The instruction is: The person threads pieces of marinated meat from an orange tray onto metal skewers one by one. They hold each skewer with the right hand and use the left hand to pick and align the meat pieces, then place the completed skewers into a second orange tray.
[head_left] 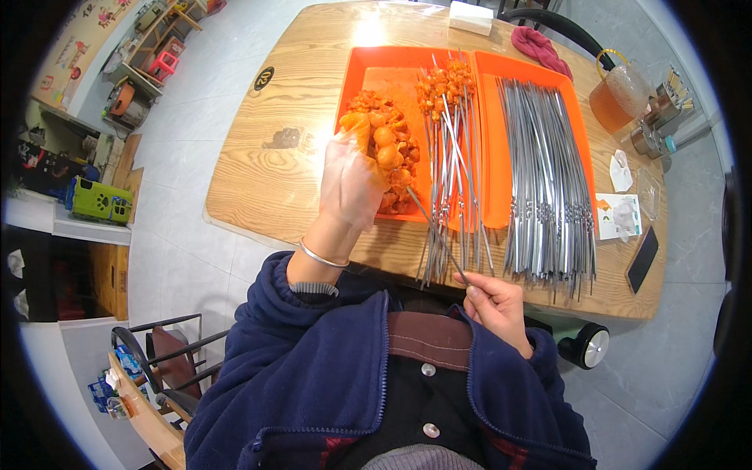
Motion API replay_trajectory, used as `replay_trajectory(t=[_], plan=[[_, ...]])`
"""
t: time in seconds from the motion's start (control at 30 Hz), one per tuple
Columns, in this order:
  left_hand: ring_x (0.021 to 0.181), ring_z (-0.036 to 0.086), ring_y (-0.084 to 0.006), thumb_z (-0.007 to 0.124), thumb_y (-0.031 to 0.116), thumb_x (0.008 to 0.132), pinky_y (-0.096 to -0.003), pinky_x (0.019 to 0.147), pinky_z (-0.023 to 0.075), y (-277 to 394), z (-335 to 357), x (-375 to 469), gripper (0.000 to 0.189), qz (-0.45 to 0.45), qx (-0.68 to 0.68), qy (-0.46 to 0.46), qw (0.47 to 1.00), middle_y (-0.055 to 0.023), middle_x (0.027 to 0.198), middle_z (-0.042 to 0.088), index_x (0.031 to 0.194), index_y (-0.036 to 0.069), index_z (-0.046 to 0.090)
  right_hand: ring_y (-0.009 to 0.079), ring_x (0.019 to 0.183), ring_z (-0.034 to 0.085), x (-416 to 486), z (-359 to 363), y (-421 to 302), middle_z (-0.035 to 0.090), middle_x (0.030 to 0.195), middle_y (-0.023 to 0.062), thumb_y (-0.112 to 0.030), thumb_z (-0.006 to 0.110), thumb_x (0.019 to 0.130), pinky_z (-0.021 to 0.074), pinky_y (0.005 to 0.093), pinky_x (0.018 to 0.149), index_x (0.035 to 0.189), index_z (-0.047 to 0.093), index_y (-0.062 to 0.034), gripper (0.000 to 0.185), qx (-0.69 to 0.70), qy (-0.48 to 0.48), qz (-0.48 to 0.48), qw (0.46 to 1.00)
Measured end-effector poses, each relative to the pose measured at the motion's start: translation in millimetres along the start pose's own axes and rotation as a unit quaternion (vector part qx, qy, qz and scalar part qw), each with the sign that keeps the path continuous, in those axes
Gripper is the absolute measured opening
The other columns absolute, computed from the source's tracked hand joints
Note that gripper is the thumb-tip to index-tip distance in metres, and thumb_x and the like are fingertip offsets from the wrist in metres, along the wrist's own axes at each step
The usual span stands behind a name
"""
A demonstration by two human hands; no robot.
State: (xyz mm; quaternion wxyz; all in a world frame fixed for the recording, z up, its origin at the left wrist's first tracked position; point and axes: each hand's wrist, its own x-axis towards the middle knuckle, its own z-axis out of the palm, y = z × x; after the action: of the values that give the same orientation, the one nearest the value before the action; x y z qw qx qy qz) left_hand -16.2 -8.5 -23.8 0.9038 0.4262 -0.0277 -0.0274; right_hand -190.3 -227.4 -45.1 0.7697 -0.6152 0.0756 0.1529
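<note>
My left hand [358, 167], in a clear plastic glove stained orange, is curled at the pile of marinated meat pieces [399, 132]. Its fingers close around a piece of meat [402, 178], partly hidden by the glove. Between thumb and fingers, my bare right hand [496, 302] grips the lower end of a thin metal skewer [437, 235]. That skewer slants up and left, and its far end meets the meat by my left hand. Loaded meat skewers [449, 88] lie to the right of the pile, handles hanging past the orange tray [376, 59].
A second orange tray [490, 147] holds a thick bundle of bare metal skewers [546, 176]. Along the table's right side are a pitcher of amber liquid [617, 97], metal canisters [667, 97], tissue [621, 171] and a phone [642, 259]. A red cloth [540, 50] lies at the back.
</note>
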Motion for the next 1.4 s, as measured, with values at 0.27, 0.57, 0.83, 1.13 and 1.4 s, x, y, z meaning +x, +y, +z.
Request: replay_trajectory(t=[0.27,0.57,0.83,1.13,1.4], plan=[[0.078,0.063,-0.0164,0.039,0.019,0.106,-0.0301,0.066,0.0536,-20,3,-3,0.021,0.010,-0.017,0.042,0.999,-0.0059,0.092,0.062,0.112,0.005,0.054,0.0045,0.061,0.046,-2,7,3,0.055,0.071,-0.0015,0.001,0.053,0.098,0.0373,0.0195,0.056,0.121,0.064,0.0060,0.026,-0.014,0.025,-0.005,1.000],[0.079,0.069,-0.0203,0.043,0.024,0.105,-0.0311,0.068,0.0562,-29,24,-17,0.027,-0.043,0.087,0.064,0.993,-0.0114,0.094,0.068,0.106,0.001,0.058,0.0052,0.062,0.049,1,10,0,0.057,0.071,0.0001,0.002,0.052,0.097,0.0384,0.0195,0.056,0.122,0.063,0.0064,0.027,-0.046,0.046,-0.030,0.997],[0.094,0.068,-0.0250,0.049,0.014,0.100,-0.0350,0.080,0.0567,-12,20,-13,0.029,-0.116,0.052,-0.006,0.992,-0.0162,0.111,0.065,0.122,-0.003,0.055,0.0055,0.061,0.049,10,7,-9,0.058,0.071,0.0020,0.001,0.052,0.098,0.0384,0.0197,0.055,0.123,0.062,0.0062,0.028,-0.025,0.052,-0.035,0.998],[0.092,0.069,-0.0224,0.042,0.013,0.103,-0.0322,0.078,0.0561,-3,18,-18,0.026,-0.108,0.115,0.055,0.986,-0.0150,0.105,0.067,0.116,-0.005,0.057,0.0044,0.060,0.047,15,3,-14,0.056,0.069,0.0002,-0.001,0.052,0.098,0.0370,0.0196,0.055,0.123,0.062,0.0056,0.028,-0.021,-0.006,0.051,0.998],[0.086,0.067,-0.0166,0.055,0.013,0.100,-0.0274,0.076,0.0533,-13,21,-23,0.019,-0.136,0.123,-0.015,0.983,-0.0106,0.095,0.069,0.108,-0.004,0.060,0.0033,0.055,0.044,12,1,-15,0.058,0.069,0.0021,-0.001,0.052,0.098,0.0340,0.0184,0.051,0.125,0.061,0.0044,0.029,-0.001,0.039,0.046,0.998]])
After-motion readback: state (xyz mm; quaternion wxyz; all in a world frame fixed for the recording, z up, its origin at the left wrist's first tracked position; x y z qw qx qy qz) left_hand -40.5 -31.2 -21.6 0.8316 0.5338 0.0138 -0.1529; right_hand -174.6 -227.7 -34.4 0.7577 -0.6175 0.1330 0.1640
